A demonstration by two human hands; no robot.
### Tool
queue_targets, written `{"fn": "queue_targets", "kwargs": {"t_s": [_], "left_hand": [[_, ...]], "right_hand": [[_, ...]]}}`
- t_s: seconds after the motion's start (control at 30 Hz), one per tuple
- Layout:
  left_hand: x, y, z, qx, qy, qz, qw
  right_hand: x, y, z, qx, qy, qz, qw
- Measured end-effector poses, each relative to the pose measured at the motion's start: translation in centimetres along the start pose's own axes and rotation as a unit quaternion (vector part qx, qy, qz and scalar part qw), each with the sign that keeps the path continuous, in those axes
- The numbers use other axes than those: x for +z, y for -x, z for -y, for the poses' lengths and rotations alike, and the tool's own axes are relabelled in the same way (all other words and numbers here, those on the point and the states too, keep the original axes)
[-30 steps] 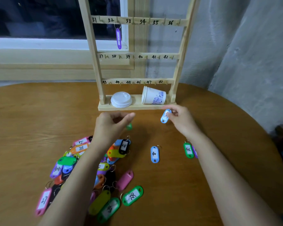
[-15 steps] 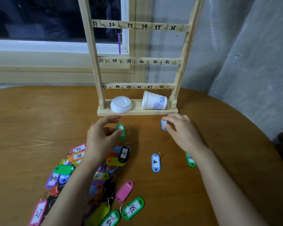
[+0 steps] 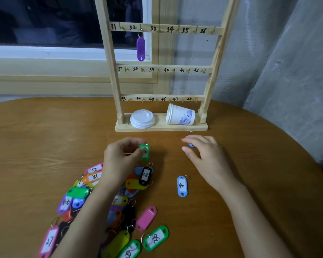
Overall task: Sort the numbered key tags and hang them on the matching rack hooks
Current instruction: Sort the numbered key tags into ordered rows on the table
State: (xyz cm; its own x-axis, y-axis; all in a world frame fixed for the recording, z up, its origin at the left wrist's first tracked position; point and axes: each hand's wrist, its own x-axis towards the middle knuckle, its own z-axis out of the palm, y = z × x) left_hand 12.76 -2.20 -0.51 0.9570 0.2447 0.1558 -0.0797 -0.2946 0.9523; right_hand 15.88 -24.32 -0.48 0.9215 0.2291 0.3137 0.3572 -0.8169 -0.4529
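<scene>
Green tag (image 3: 145, 154) is in the left hand (image 3: 122, 159), pinched between thumb and fingertips, low over the table (image 3: 45, 138) in front of the rack base. We can't read its number. The right hand (image 3: 206, 158) is palm-down off to the right, fingers loosely stretched over a light blue tag (image 3: 191, 145). Only slivers of that tag show, so we cannot tell whether the hand grips it or just covers it. Both hands are near the rack (image 3: 113, 75), apart from it.

The rack stands upright at the far side of the table. We see three numbered rails: 31–36, 37–42, 43–48, with small hooks by the numbers. A purple tag (image 3: 140, 48) hangs on the hook by 32. On the rack base sit a stack of white lids (image 3: 142, 119) at left and a paper cup (image 3: 181, 116) lying on its side at right, mouth facing left.

A blue tag marked 40 (image 3: 182, 186) lies flat by itself between the two forearms, nearer the right wrist. The pile of tags (image 3: 76, 192) spreads under and left of the left forearm, tags overlapping. In it we read a black 28 tag (image 3: 145, 175), an orange 38 tag (image 3: 92, 177) and a pink 27 tag (image 3: 48, 241). A pink tag (image 3: 146, 217) lies at the pile's right edge, and a green labelled tag (image 3: 155, 238) lies nearest us with its number upside down.

Behind the rack are a window frame (image 3: 63, 53) and a grey wall (image 3: 287, 71).
</scene>
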Motion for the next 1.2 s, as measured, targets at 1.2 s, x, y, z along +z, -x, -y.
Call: {"fn": "queue_targets", "kwargs": {"t_s": [1.2], "left_hand": [[-0.8, 2.0, -0.1, 0.08, -0.206, 0.054, 0.974]], "right_hand": [[0.5, 4.1, 2.2, 0.151, -0.354, -0.031, 0.922]]}}
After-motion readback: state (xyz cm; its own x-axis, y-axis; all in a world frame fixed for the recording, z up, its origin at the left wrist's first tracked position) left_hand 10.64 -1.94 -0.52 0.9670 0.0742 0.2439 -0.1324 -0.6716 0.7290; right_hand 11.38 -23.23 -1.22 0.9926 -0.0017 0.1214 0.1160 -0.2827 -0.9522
